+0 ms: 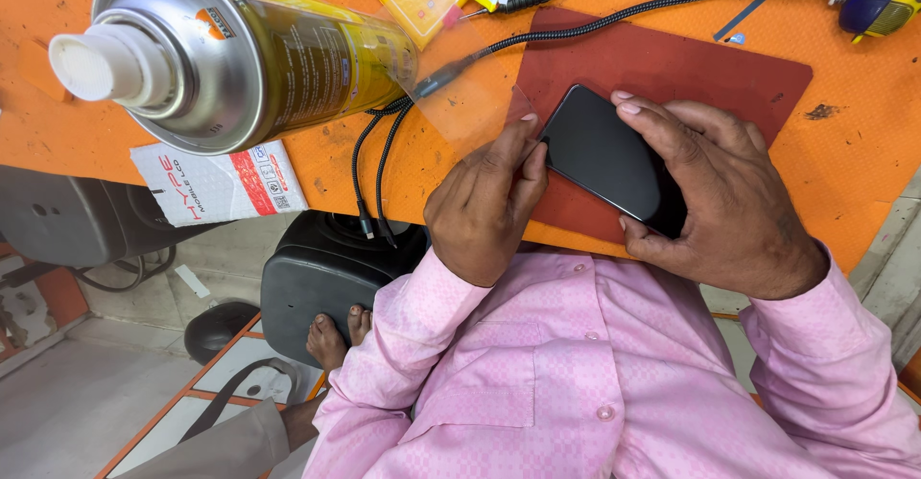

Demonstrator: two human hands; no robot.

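Dust worried me most: my left hand [484, 201] pinched the clear film [470, 95] at its edge, my right hand [710, 191] gripped the dark phone [609, 158] on the red mat [691, 76]. Toward ten o'clock, the spray can [240, 47] lay near the bench edge and might have rolled.

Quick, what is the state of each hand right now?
Left hand: fingertips pinch the edge of a clear film at the black phone corner.
Right hand: closed around the phone, holding it on the red mat.

Black phone [606, 158] (screen up), on red mat [672, 76]
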